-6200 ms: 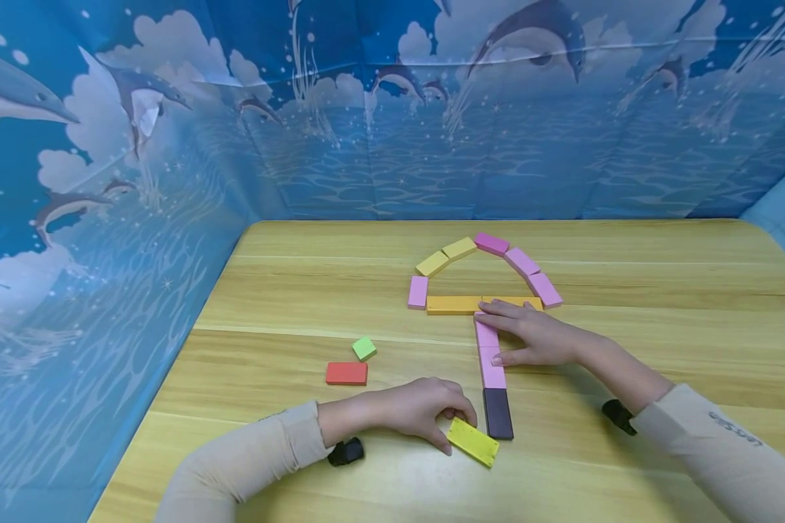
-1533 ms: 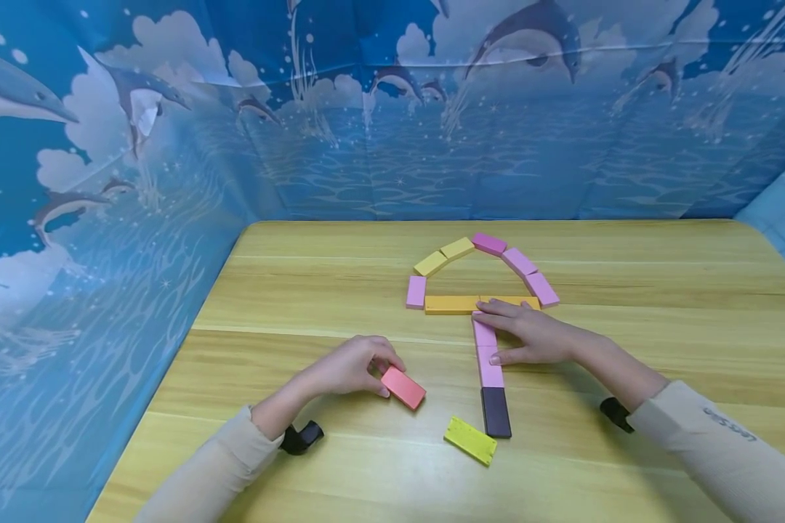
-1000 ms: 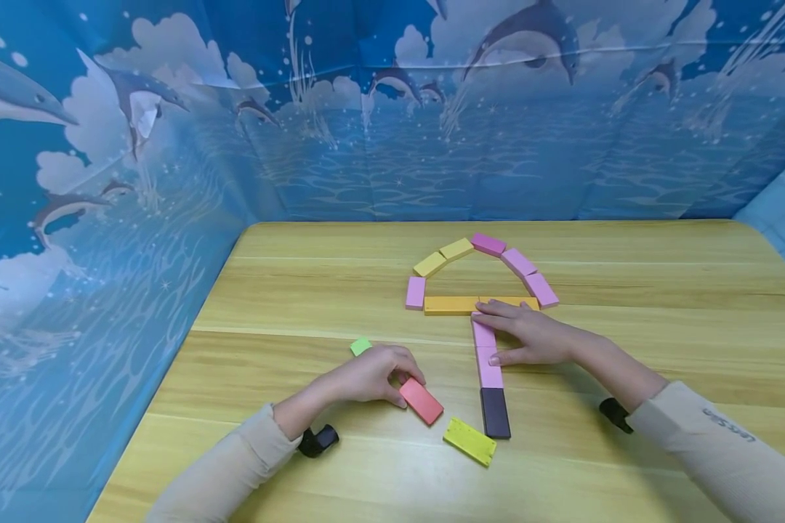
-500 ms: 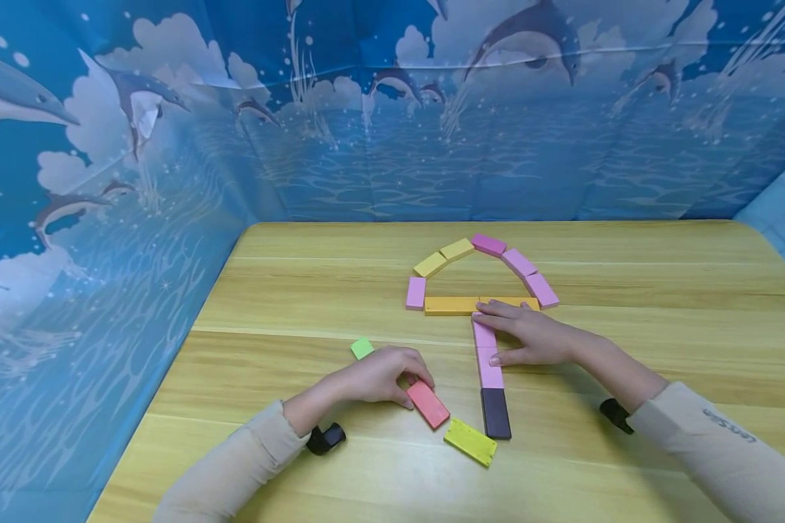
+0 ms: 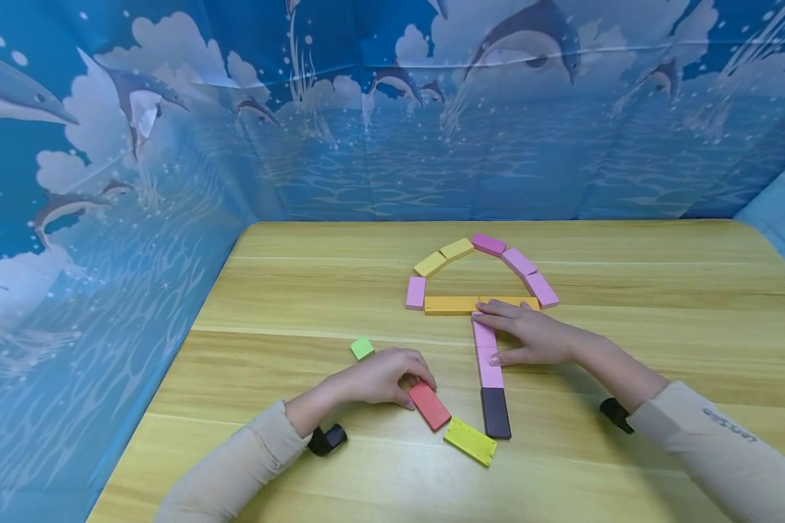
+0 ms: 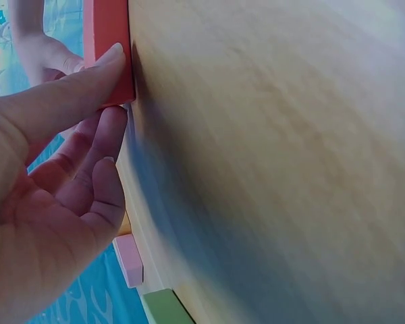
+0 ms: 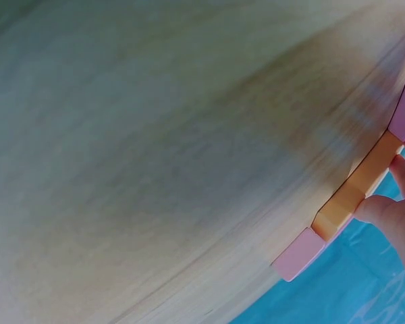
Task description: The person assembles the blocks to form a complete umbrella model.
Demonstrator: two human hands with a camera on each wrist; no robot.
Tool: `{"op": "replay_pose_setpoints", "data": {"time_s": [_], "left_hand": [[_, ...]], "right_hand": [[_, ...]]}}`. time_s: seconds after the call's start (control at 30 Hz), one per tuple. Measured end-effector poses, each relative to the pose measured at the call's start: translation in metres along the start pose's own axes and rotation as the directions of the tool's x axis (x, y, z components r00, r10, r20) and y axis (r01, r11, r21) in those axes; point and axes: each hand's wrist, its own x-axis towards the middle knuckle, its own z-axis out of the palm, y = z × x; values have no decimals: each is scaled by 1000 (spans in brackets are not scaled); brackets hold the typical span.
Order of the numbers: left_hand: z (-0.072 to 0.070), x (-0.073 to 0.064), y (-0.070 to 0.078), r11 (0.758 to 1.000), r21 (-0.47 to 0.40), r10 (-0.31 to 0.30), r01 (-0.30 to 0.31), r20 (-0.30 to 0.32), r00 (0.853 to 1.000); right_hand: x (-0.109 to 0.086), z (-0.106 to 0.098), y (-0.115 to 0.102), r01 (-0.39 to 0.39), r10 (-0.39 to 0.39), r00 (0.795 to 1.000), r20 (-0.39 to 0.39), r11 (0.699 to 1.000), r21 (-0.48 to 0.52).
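Note:
My left hand (image 5: 386, 374) pinches the near-left end of a red block (image 5: 429, 407) between thumb and fingers. In the left wrist view the thumb lies along the side of the red block (image 6: 106, 27), low at the tabletop. Its far corner sits right at the end of a bright yellow block (image 5: 471, 441), whose other end meets a black block (image 5: 496, 412). Above the black one, pink blocks (image 5: 489, 372) form a column up to the orange blocks (image 5: 450, 306). My right hand (image 5: 530, 334) rests there with extended fingers, fingertips on the orange bar and thumb on the pink column.
Beyond the orange bar, an arch of pale yellow blocks (image 5: 456, 249), a magenta block (image 5: 488, 244) and pink blocks (image 5: 520, 261) stretches across. A small green block (image 5: 363, 349) lies just behind my left hand. A blue dolphin-print cloth (image 5: 392, 145) backs the wooden table (image 5: 288, 276).
My left hand let go of the bright yellow block, took the red block from the left and brought it rightward to the yellow block's end. My right hand stays in place.

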Motion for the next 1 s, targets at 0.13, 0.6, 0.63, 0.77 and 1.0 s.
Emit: {"op": "replay_pose_setpoints", "data": {"time_s": [0.13,0.6,0.63,0.77,1.0], "left_hand": [[0,1,-1,1000,3,3,-3,-2,1000],[2,0,-1,1000,-10,17,-17,-18,1000],[2,0,-1,1000,-9,16,-16,-18,1000],[2,0,-1,1000,-14,11,-12,-17,1000],[2,0,-1,1000,-27,-4,4,-8,1000]], "right_hand": [[0,-1,-1,-3,3,1000,2,1000,-4],[1,-1,-1,0,0,1000,0,1000,-7],[1,-1,-1,1,-1,1000,0,1000,-6],[1,-1,-2,7,-7,1000,-4,1000,-7],[0,-1,-2,13,-13,1000,-12,1000,-6]]}}
